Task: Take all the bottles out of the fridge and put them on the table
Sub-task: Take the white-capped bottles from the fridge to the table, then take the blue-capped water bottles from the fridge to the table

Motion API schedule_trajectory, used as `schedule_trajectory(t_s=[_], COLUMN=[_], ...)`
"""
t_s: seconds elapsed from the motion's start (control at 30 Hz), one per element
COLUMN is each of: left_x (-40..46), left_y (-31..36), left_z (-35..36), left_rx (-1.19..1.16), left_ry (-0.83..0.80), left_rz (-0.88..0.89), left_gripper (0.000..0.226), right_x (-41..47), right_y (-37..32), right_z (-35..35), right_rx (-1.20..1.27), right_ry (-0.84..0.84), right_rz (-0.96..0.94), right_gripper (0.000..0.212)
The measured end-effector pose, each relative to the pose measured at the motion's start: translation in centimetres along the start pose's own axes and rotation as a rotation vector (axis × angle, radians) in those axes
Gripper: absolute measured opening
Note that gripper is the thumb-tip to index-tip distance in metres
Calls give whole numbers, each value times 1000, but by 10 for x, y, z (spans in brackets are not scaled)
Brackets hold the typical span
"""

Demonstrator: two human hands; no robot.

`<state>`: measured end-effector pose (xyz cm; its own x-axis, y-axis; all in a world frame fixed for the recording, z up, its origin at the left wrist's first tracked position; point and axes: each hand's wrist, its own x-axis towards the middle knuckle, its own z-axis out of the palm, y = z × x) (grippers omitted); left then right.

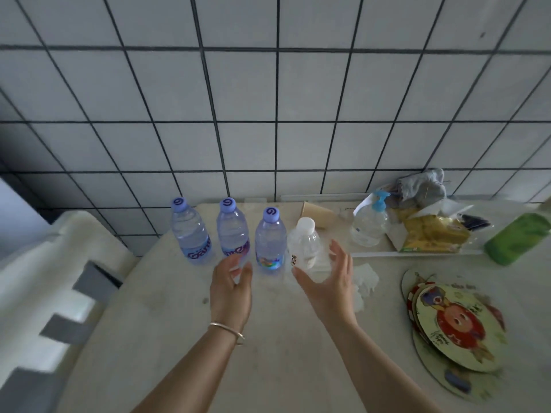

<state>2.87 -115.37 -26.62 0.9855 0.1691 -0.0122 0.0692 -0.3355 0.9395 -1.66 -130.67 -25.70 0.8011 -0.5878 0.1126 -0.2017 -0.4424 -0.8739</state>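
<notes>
Risk is tipping: four clear plastic bottles, three purple-capped [231, 231] plus one white-capped [305, 245], stand packed in a row on the pale desk [268, 338], and both hands, left [231, 289] and right [328, 281], hover open, empty, close enough that one stray brush topples neighbours.

Pale table [268, 353], four bottles [269, 242], placemats [456, 326]

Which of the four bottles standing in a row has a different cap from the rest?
The rightmost bottle, just in front of the open right hand. Its cap is white and its body clear, while the other three bottles have purple caps and bluish bodies.
</notes>
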Motion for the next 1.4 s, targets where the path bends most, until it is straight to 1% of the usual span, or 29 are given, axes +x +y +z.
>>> schedule_trajectory(t_s=[0.07, 0.17, 0.23, 0.33, 0.4, 0.47, 0.57, 0.67, 0.8, 0.93, 1.07, 1.17, 1.23, 1.33, 1.4], left_x=[-20, -57, -89, -149, -194, -238, -303, -365, -435, -493, -549, -589, -615, -649, -664], left_y=[11, 28, 38, 43, 42, 40, 32, 20, 0, -17, -41, -60, -75, -93, -104], left_z=[-22, -55, -75, -105, -125, -144, -170, -195, -234, -272, -323, -382, -428, -494, -536], left_rx=[21, 38, 37, 15, -10, -37, -49, -54, -64, -98, -87, -72, -62, -27, -22], left_ry=[0, 16, 28, 14, 39, 80, 129, 188, 212, 270, 277, 308, 330, 358, 415], left_rz=[23, 68, 106, 119, 117, 121, 133, 106, 70, 29, 28, 48, 71, 91, 96], left_gripper=[27, 27, 30, 35, 39, 38, 39, 40, 44, 44, 44, 46, 47, 43, 38], right_x=[-26, -65, -95, -147, -182, -215, -267, -321, -392, -463, -542, -614, -666, -741, -782], right_y=[-10, -26, -36, -46, -47, -45, -41, -40, -48, -62, -81, -101, -117, -140, -155], right_z=[-16, -41, -58, -83, -102, -116, -134, -150, -168, -174, -177, -168, -156, -137, -121], right_rx=[-25, -24, -34, -46, -53, -59, -42, -59, -65, -77, -66, -11, 27, 53, 43], right_ry=[40, 10, -66, -193, -257, -321, -404, -451, -517, -562, -602, -615, -614, -661, -675], right_rz=[4, -38, -96, -162, -199, -234, -270, -310, -352, -441, -532, -609, -617, -623, -691], right_gripper=[78, 71, 73, 82, 79, 73, 71, 69, 67, 64, 56, 51, 50, 48, 47])
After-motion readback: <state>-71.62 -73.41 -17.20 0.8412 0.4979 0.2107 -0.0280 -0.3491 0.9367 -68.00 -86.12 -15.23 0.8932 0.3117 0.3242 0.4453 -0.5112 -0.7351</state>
